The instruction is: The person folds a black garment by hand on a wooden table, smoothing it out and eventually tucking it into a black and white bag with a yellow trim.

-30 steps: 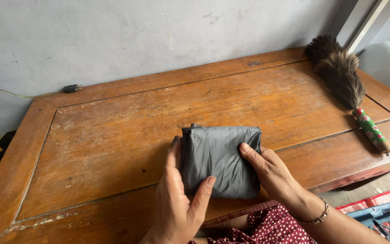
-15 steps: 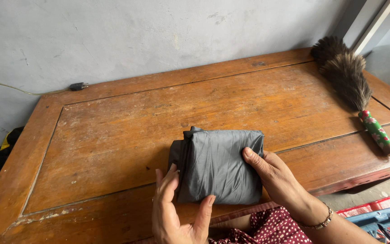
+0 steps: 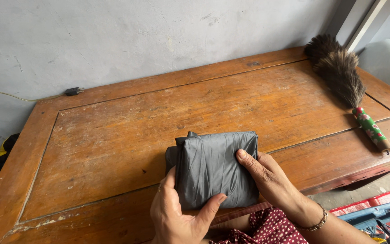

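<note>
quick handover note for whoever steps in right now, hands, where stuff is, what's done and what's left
Left hand: on the near left edge of the grey cloth, thumb laid on its near edge, fingers along its left side.
Right hand: flat on the cloth's right edge, fingers pressing the top.
Cloth: folded into a compact, roughly square bundle, lying on the wooden table near its front edge.
Feather duster: lies untouched at the table's far right.
Done: cloth is folded small.
Left: it is not yet let go; a small flap sticks out at the far left corner and may want tucking.
</note>
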